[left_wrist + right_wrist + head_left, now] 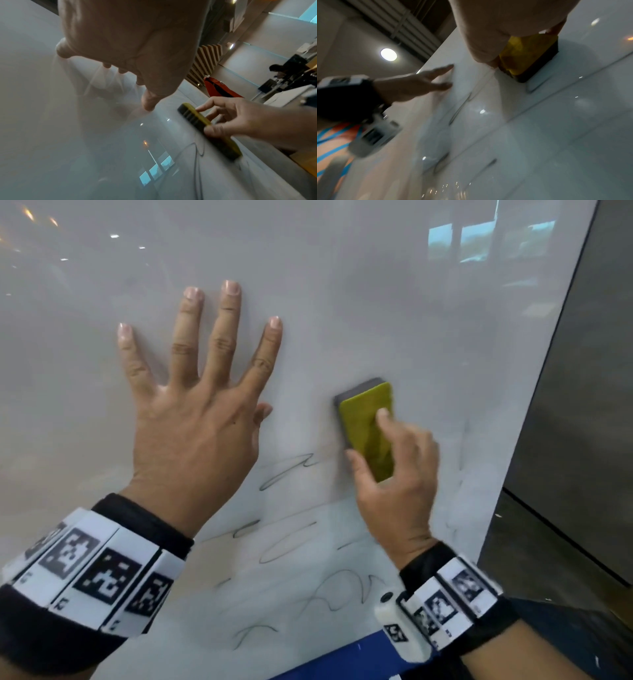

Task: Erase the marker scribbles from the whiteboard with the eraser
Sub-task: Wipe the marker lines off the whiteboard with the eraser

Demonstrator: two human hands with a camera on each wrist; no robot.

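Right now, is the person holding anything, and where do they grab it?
Yes. The right hand holds the eraser by its lower end, thumb on one long edge, a fingertip on the yellow back. The left hand holds nothing; it lies flat on the whiteboard.

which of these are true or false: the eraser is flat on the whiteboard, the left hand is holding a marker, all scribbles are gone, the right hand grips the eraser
1. The eraser lies flat against the whiteboard. True.
2. The left hand holds a marker. False: it presses open on the whiteboard, fingers spread, holding nothing.
3. All scribbles are gone. False: black marker scribbles remain below the eraser.
4. The right hand grips the eraser. True.
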